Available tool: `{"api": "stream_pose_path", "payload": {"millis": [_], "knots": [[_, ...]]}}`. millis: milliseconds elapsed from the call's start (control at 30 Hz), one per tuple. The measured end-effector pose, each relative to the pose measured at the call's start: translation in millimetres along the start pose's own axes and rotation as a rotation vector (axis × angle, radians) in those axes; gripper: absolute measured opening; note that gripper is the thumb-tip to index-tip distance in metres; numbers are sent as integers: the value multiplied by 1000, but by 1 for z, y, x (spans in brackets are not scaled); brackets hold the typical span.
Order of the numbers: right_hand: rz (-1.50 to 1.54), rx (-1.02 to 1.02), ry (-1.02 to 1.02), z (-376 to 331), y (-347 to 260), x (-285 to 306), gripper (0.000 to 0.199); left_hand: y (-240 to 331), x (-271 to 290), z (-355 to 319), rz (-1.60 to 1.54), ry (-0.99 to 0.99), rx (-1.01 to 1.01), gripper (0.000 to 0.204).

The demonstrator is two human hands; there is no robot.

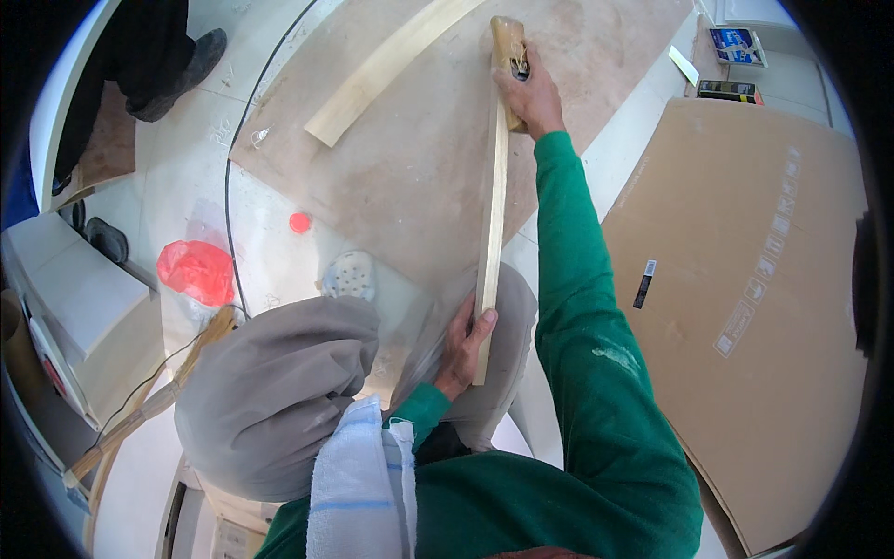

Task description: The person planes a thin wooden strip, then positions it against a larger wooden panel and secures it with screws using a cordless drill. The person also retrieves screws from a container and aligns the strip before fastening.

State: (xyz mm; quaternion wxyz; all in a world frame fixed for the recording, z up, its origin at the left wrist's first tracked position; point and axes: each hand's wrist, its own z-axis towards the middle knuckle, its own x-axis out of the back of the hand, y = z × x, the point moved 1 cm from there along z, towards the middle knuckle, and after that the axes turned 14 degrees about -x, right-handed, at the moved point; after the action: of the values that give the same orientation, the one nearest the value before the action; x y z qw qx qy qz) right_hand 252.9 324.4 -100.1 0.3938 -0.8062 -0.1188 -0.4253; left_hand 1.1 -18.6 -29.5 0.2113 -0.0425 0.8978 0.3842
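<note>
A long, narrow wooden strip (494, 219) runs away from me, its near end resting by my right knee. My left hand (458, 350) is closed round the strip near that end, thumb on top. At the far end my right hand (533, 97) grips a wooden hand plane (507, 42), which lies on the strip. Pale shavings show in the plane's throat. My right arm is stretched out, while the left is bent close to my body. The strip's far end is hidden under the plane.
A second, wider wooden board (372, 76) lies on the brown sheet (307, 177) ahead. At right is a large flat cardboard box (745, 233). Leftward are a red plastic bag (197, 270), a black cable (228, 186), a broom (158, 401) and another person's shoe (182, 79).
</note>
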Motion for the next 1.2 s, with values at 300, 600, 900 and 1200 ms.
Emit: {"api": "stream_pose_path", "payload": {"millis": [300,600,900,1200], "knots": [[165,16,-57,84,-10,-17,101,-3,0,-2,-52,30,32,74],[368,31,-103,138,-7,-32,90,-2,1,-2,-90,21,63,71],[30,-247,191,3,91,-8,84,18,-8,0,-209,-12,71,66],[368,-114,-33,-165,83,17,36,26,-8,-9,-300,-67,90,61]]}}
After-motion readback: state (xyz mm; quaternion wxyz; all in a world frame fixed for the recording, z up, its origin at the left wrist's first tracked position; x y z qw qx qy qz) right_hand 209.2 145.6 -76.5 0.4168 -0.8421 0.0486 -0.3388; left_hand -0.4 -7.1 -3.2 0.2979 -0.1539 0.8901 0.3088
